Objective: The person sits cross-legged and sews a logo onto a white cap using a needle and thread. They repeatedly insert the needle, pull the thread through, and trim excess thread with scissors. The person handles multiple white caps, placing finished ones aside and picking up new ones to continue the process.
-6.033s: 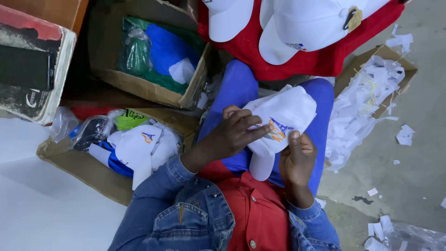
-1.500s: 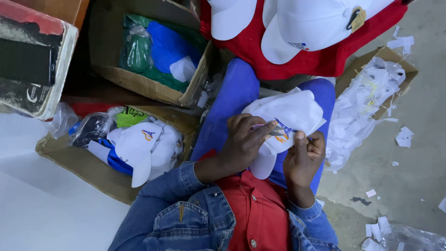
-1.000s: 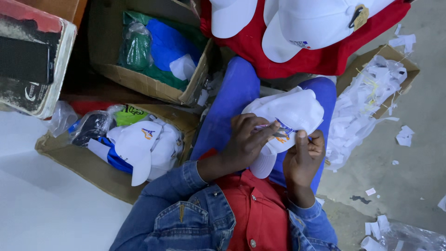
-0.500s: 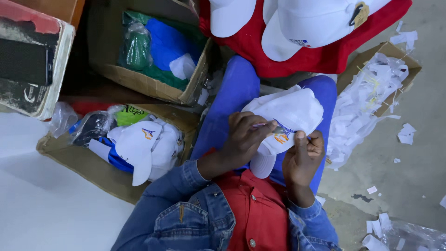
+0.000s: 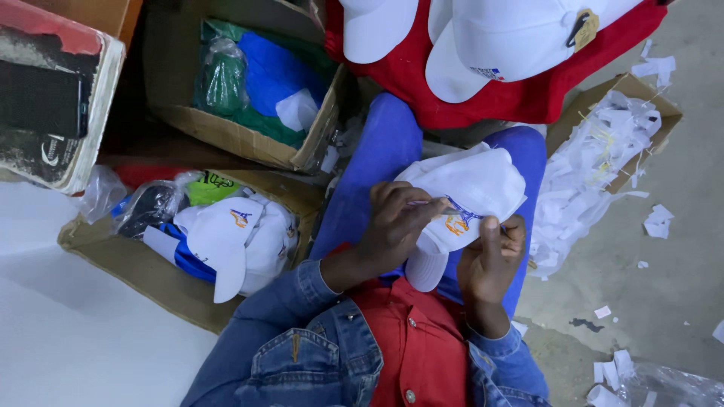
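A white cap (image 5: 483, 185) with an orange and blue stitched emblem (image 5: 457, 221) lies on my lap, over my blue trousers (image 5: 381, 147). My left hand (image 5: 394, 224) rests on the cap, its fingertips pinching at the emblem; something thin and pale shows at the fingertips, too small to identify. From below, my right hand (image 5: 490, 260) grips the cap, thumb pressed on the fabric beside the emblem. The cap's brim (image 5: 426, 267) points toward my red shirt.
A cardboard box (image 5: 143, 275) of white caps sits at my left. Another box (image 5: 226, 136) beyond holds blue and green bagged goods. More white caps (image 5: 513, 45) lie on red cloth ahead. At right stands a box (image 5: 648, 102) of white paper scraps, with scraps on the concrete floor.
My left hand slid from the cap's crown down to the emblem. Over the last second both hands stay almost still on the cap.
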